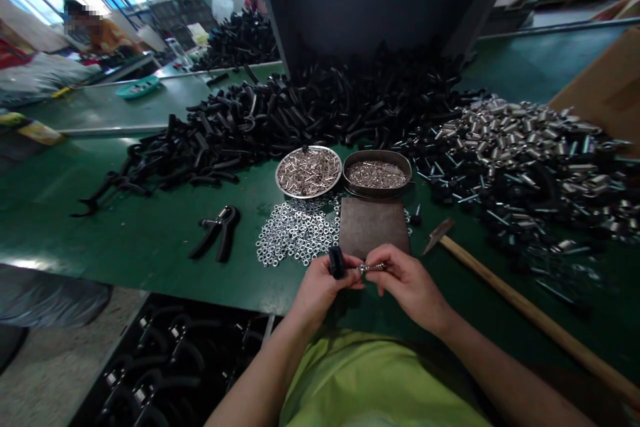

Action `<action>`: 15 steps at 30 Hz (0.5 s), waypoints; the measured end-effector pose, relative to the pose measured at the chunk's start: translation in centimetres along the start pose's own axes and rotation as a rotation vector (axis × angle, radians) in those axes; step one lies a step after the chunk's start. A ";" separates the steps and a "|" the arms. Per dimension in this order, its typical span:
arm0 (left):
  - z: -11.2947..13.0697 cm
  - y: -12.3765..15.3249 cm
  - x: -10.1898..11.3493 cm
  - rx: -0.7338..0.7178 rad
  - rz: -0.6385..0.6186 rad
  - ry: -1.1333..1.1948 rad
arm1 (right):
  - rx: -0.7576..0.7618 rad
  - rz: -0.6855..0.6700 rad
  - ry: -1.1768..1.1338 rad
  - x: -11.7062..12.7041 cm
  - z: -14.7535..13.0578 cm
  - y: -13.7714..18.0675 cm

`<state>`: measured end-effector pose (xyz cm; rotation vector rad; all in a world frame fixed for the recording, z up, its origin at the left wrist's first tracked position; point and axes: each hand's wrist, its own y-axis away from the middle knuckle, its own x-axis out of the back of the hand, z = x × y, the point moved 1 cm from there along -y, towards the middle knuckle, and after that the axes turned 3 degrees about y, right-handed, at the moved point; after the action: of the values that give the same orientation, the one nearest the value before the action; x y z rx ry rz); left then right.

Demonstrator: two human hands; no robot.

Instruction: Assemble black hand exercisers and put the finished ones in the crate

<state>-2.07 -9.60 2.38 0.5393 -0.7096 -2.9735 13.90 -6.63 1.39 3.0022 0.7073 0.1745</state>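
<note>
Near the table's front edge, my left hand is closed on a black clamp handle, whose rounded end sticks up past the fingers. My right hand pinches a small metal spring and meets the left hand at its tip. The fingers hide part of how the two pieces join. Just beyond the hands lies a flat dark metal block. Loose nuts are spread to its left. A spring clamp with black handles lies farther left.
A round dish of metal pins and an oval tin of rivets stand behind the block. Black handles are heaped behind them. Springs and screws are piled right, near a wooden-handled hammer. A person sits far left.
</note>
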 end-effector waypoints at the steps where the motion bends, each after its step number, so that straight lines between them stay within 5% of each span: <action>1: 0.0 0.0 0.1 0.002 -0.004 -0.006 | -0.011 -0.006 -0.035 0.1 0.0 -0.1; 6: 0.2 0.0 0.2 -0.067 -0.044 -0.114 | -0.123 0.000 -0.343 0.2 0.0 -0.6; 9: 0.3 0.1 0.2 -0.257 -0.029 -0.348 | -0.157 0.046 -0.447 0.4 0.1 -0.8; 12: -0.1 0.0 0.0 -0.445 0.037 -0.516 | -0.113 0.084 -0.302 1.0 0.1 -1.0; 15: -1.2 -0.6 -0.5 -0.263 0.082 -0.348 | -0.002 0.116 -0.042 1.7 -0.5 -1.1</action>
<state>-1.18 -9.56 1.27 -0.0231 -0.3326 -3.0427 14.86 -4.93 1.96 3.0368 0.5288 0.1166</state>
